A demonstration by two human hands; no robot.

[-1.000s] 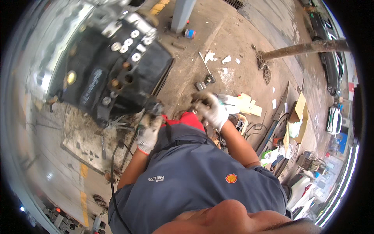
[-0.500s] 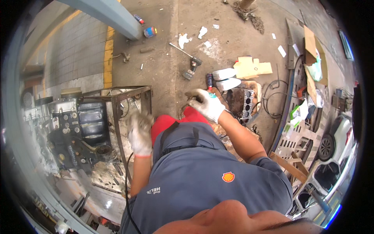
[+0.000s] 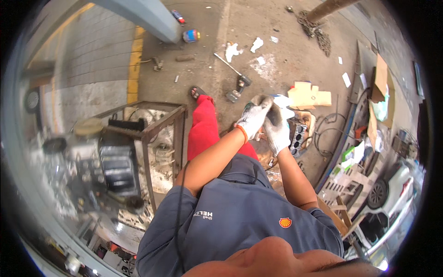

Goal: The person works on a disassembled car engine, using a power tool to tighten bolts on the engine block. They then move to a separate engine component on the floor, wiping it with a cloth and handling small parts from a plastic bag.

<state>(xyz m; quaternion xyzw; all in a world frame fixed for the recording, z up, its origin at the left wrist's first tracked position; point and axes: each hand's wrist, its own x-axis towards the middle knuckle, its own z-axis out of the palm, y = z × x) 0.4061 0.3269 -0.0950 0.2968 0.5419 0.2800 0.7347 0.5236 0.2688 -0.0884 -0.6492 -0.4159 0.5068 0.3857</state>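
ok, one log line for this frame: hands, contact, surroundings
left hand: gloved, against right glove | right hand: gloved, raised | held item: cannot tell | below: engine block, cardboard, concrete floor

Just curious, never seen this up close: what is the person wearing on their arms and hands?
Both hands wear grubby whitish work gloves: left hand with an orange cuff band, right hand greyer. Forearms are bare; short dark grey-blue shirt sleeves cover the upper arms.

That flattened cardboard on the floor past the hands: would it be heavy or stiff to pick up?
Probably light: the cardboard looks like thin, flat, torn sheets. It would likely bend rather than stay rigid, since its pieces lie folded and overlapping. Lying flat, it seems unlikely to roll.
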